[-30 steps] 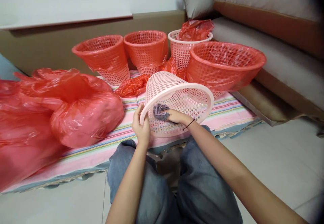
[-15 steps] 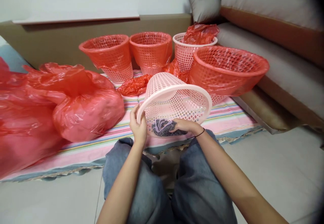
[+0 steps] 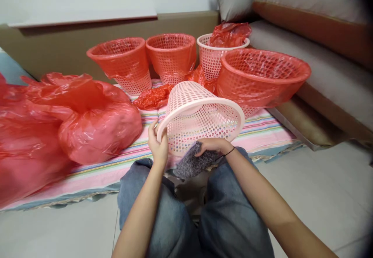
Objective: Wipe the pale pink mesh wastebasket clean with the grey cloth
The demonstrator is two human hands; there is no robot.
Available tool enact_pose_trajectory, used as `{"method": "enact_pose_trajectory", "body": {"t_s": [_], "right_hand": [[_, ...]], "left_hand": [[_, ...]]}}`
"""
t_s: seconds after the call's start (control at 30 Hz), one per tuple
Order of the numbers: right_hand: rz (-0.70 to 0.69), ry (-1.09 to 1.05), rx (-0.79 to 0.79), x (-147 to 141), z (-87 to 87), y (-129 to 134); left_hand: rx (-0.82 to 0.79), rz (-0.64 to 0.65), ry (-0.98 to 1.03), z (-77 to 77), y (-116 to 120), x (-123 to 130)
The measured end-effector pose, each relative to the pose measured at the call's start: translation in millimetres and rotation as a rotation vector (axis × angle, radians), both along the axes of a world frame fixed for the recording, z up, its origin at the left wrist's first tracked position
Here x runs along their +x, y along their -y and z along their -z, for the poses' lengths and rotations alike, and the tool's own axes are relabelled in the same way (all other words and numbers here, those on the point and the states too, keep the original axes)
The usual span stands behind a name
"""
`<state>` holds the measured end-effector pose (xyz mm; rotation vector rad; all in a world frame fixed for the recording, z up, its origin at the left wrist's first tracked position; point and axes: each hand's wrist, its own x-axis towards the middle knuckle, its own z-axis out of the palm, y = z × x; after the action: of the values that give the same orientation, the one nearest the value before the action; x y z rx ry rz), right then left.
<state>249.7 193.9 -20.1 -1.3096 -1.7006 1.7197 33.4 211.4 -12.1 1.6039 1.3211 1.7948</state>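
A pale pink perforated plastic basket (image 3: 189,96) lies tilted on its side with its mouth towards me. My left hand (image 3: 159,143) is closed on the left side of its rim, thumb inside the mouth. In my right hand (image 3: 212,145) is a dark grey fuzzy cloth (image 3: 192,162), gripped at its upper part. The cloth hangs at the basket's lower rim, over the gap between my knees. Part of the rim is hidden behind the cloth and my right hand.
Behind stand two red-bag-lined baskets (image 3: 131,61), a pale basket (image 3: 212,58) with a crumpled red bag (image 3: 230,34), and another lined basket (image 3: 262,77) to the right. Full red bags (image 3: 99,129) sit left on the striped cloth (image 3: 268,128). Cushions (image 3: 305,52) are stacked at right.
My right hand has drawn the grey cloth from the inside of the basket down over its front rim. The left hand keeps its hold on the basket, which has barely moved.
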Motion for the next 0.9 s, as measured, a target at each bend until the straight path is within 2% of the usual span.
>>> {"method": "enact_pose_trajectory", "body": {"t_s": [0.23,0.33,0.47,0.67,0.9], "right_hand": [[0.479,-0.075,0.351,17,0.2,-20],[0.565,-0.022,0.506,13,2.7,-32],[0.474,0.120,0.600,6,10.7,-39],[0.284,0.287,0.517,-3,22.9,-36],[0.090,0.209,0.420,-4,12.6,-28]], "left_hand": [[-0.003,0.065,0.010,-2.4,1,2],[-0.010,0.082,0.013,-3.1,2,3],[-0.031,0.093,0.007,-2.2,2,3],[-0.019,0.082,-0.013,-1.5,2,3],[-0.020,0.076,-0.016,2.7,2,2]]}}
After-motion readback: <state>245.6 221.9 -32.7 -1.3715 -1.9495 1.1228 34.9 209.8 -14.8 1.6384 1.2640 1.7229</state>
